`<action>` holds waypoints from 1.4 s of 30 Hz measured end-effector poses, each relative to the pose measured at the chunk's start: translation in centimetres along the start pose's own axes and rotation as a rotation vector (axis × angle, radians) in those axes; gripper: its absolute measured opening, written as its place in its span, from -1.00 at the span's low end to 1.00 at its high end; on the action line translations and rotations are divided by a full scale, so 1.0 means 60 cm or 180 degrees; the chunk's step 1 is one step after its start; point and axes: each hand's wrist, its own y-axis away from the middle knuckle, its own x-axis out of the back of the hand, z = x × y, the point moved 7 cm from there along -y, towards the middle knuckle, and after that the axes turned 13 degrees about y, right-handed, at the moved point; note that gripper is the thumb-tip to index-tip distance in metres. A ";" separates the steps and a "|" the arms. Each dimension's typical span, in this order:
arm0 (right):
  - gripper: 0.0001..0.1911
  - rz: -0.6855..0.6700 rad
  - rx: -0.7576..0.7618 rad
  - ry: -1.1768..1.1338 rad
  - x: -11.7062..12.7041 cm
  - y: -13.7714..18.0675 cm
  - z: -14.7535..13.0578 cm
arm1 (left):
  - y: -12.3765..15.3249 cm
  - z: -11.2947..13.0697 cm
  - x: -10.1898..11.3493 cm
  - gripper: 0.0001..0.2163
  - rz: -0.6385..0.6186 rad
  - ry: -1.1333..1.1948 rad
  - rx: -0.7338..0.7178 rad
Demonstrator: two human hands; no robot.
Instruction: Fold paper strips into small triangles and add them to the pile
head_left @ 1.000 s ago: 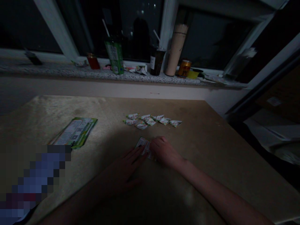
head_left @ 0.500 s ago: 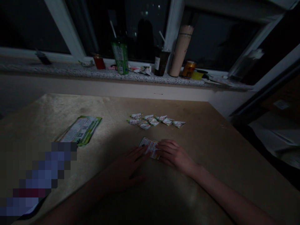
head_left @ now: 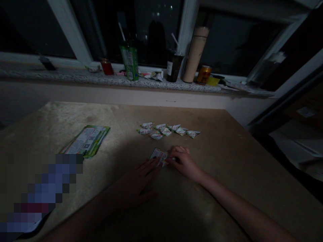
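Your right hand [head_left: 185,165] has shifted slightly left since half a second ago, its fingers going from laid out over the printed sheet [head_left: 156,154] to curled in at the sheet's right side. Your left hand [head_left: 135,178] stays where it was, palm down, its fingers stretched out and a little apart, their tips resting on the sheet's near left part, thumb well out to the side. You have the right fingers bunched narrow, thumb close to the index; you cannot tell from this dim view whether they pinch the paper.

The sheet lies on the bench [head_left: 217,151] between your two hands, partly covered by both. Just beyond it you have a loose cluster of small folded packets [head_left: 166,131], some touching. To your left, well apart from the sheet, lies a stack of green-and-white wrappers [head_left: 92,139], its near end meeting a pixelated patch. Past the bench, the speckled windowsill [head_left: 148,84] carries a green cup [head_left: 130,64], a pale tumbler [head_left: 195,55] and an orange can [head_left: 204,74].
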 end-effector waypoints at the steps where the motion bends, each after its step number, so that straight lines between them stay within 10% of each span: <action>1: -0.80 -0.0004 -0.0118 0.0066 -0.003 -0.001 0.003 | 0.000 -0.001 -0.001 -0.31 -0.0016 -0.0008 0.0008; 42: -0.81 -0.0071 -0.0579 0.0883 -0.017 -0.002 0.003 | -0.001 0.002 -0.008 -0.30 0.0020 -0.0127 0.0117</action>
